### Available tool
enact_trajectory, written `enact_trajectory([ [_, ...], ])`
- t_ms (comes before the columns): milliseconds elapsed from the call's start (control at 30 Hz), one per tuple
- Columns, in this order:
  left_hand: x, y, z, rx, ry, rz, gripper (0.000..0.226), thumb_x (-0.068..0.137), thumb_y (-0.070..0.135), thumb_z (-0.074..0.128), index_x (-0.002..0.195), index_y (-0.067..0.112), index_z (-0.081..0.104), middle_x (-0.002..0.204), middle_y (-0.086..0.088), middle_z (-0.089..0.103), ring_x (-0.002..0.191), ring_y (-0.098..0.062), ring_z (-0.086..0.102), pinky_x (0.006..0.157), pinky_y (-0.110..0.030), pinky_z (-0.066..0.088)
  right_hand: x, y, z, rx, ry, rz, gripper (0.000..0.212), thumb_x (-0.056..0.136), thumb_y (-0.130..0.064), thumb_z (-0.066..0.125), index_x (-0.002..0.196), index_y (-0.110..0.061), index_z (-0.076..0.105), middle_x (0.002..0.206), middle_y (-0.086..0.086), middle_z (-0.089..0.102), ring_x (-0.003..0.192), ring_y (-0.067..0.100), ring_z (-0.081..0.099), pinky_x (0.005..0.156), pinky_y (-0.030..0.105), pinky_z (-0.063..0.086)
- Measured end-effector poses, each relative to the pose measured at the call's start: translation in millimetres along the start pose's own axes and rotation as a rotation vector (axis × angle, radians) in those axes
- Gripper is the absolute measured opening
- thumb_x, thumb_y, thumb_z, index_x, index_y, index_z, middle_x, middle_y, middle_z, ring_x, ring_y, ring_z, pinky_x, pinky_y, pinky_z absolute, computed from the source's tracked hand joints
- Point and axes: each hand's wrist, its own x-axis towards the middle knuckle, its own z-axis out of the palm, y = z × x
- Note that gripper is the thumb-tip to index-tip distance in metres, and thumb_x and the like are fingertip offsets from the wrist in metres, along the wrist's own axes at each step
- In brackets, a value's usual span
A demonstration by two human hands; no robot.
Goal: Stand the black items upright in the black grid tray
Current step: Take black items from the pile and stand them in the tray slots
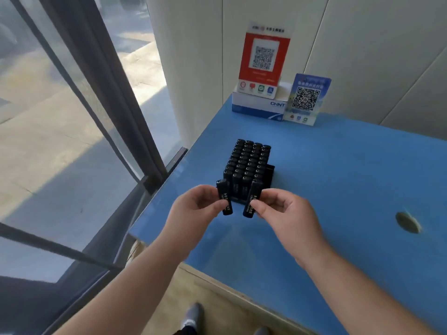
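Black stick-shaped items, one in each hand, held just in front of a nearly full grid tray.

Standing on the blue table [338, 180], the black grid tray [270, 170] holds rows of upright black items [249, 163], with an open strip along its right side. The left hand [193, 206] pinches one black item [224, 197] between thumb and fingers, near upright; the right hand [280, 211] pinches a second black item [252, 199], tilted, at the tray's near edge. Behind, two QR-code signs [263, 61] stand at a white box [256, 105] by the wall.
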Motion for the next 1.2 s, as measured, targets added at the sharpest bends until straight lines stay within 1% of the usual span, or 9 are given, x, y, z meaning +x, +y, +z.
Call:
enact_trajectory([
  [100, 29, -3, -2, 0.069, -0.069, 0.02, 0.012, 0.085, 0.015, 0.075, 0.088, 0.026, 0.072, 0.081, 0.009, 0.075, 0.08, -0.019, 0.069, 0.075, -0.036, 0.055, 3, 1, 10, -0.004, 0.109, -0.006, 0.011, 0.087, -0.014, 0.076, 0.093, -0.022, 0.076, 0.085, -0.012, 0.077, 0.08, 0.006, 0.072, 0.081, 0.021, 0.056],
  [267, 62, -13, -11, 0.145, -0.156, 0.167, 0.021, 0.081, 0.013, 0.078, 0.083, 0.033, 0.072, 0.083, 0.014, 0.072, 0.082, -0.006, 0.068, 0.079, -0.023, 0.051, 3, 8, 30, -0.008, 0.299, 0.03, 0.014, 0.086, -0.013, 0.077, 0.098, -0.02, 0.076, 0.08, -0.012, 0.076, 0.073, 0.0, 0.068, 0.074, 0.014, 0.05],
  [400, 77, -20, -18, 0.251, -0.199, 0.249, 0.03, 0.081, 0.016, 0.078, 0.076, 0.044, 0.067, 0.083, 0.021, 0.069, 0.079, -0.001, 0.065, 0.073, -0.014, 0.045, 4, 15, 44, 0.01, 0.403, 0.074, 0.017, 0.085, -0.014, 0.078, 0.102, -0.019, 0.076, 0.089, -0.009, 0.078, 0.083, 0.007, 0.072, 0.086, 0.028, 0.056],
  [467, 81, -23, -21, 0.272, -0.232, 0.258, 0.027, 0.081, 0.017, 0.078, 0.079, 0.042, 0.068, 0.083, 0.019, 0.07, 0.081, 0.0, 0.065, 0.076, -0.017, 0.046, 3, 17, 51, 0.009, 0.434, 0.08, 0.017, 0.085, -0.014, 0.078, 0.1, -0.021, 0.077, 0.09, -0.008, 0.078, 0.085, 0.009, 0.072, 0.089, 0.034, 0.057],
  [567, 88, -26, -23, 0.334, -0.277, 0.294, 0.018, 0.082, 0.019, 0.076, 0.084, 0.036, 0.07, 0.085, 0.019, 0.069, 0.082, 0.004, 0.063, 0.073, -0.007, 0.041, 5, 19, 59, -0.001, 0.485, 0.077, 0.016, 0.085, -0.015, 0.078, 0.098, -0.023, 0.077, 0.089, -0.007, 0.077, 0.086, 0.013, 0.072, 0.091, 0.041, 0.057],
  [767, 95, -27, -23, 0.409, -0.298, 0.368, 0.009, 0.082, 0.021, 0.076, 0.088, 0.026, 0.072, 0.084, 0.018, 0.067, 0.084, 0.01, 0.058, 0.07, -0.001, 0.038, 10, 25, 69, -0.021, 0.563, 0.077, 0.018, 0.085, -0.016, 0.078, 0.101, -0.023, 0.077, 0.093, -0.01, 0.077, 0.09, 0.011, 0.072, 0.091, 0.041, 0.057],
  [900, 98, -29, -23, 0.398, -0.297, 0.344, 0.009, 0.082, 0.024, 0.077, 0.087, 0.027, 0.071, 0.086, 0.017, 0.068, 0.083, 0.009, 0.059, 0.07, -0.002, 0.04, 15, 25, 80, -0.074, 0.568, 0.032, 0.019, 0.086, -0.015, 0.077, 0.097, -0.03, 0.077, 0.094, -0.015, 0.076, 0.09, 0.008, 0.071, 0.089, 0.037, 0.056],
  [1133, 99, -31, -23, 0.384, -0.316, 0.331, 0.01, 0.082, 0.025, 0.077, 0.087, 0.029, 0.07, 0.087, 0.016, 0.069, 0.082, 0.009, 0.06, 0.071, -0.003, 0.041, 21, 27, 88, -0.25, 0.595, -0.08, 0.015, 0.086, -0.011, 0.076, 0.095, -0.022, 0.078, 0.087, -0.014, 0.071, 0.083, 0.003, 0.066, 0.076, 0.019, 0.051],
  [1200, 99, -31, -23, 0.381, -0.318, 0.336, 0.011, 0.082, 0.025, 0.077, 0.086, 0.031, 0.068, 0.086, 0.017, 0.069, 0.083, 0.009, 0.06, 0.071, -0.002, 0.04, 22, 27, 89, -0.294, 0.587, -0.099, 0.015, 0.085, -0.01, 0.076, 0.096, -0.02, 0.078, 0.087, -0.013, 0.071, 0.084, 0.004, 0.066, 0.075, 0.017, 0.05],
])
